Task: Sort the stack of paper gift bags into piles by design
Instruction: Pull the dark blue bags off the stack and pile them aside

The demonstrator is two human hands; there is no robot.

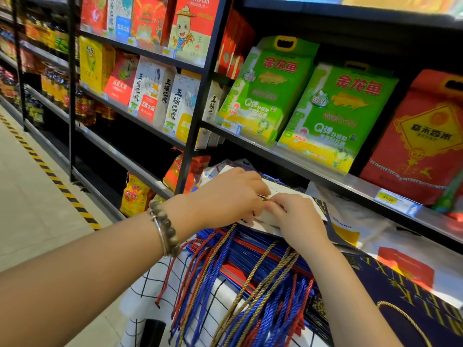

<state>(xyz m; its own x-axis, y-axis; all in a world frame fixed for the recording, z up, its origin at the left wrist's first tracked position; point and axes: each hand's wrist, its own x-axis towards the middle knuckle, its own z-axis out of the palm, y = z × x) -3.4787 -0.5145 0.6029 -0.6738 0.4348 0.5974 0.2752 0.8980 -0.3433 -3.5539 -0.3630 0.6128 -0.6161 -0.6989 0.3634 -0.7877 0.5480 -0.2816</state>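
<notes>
- The hands meet, fingertips touching, on a white bag (308, 202) that tops the stack of gift bags (250, 246) under the rice shelf (313, 171).
- The right hand (298, 219) pinches the white bag.
- The left hand (230, 196) curls over it with its fingertips hidden, so its grip is unclear.
- The rope handles (250, 296) hang forward, and the designs are mostly covered.
- A navy bag (400, 296) is cut off at the right.

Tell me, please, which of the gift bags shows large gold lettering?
The dark navy bag at the far right, with the gold cord handle. The stack under the left hand and right hand shows only blue and red edges.
</notes>
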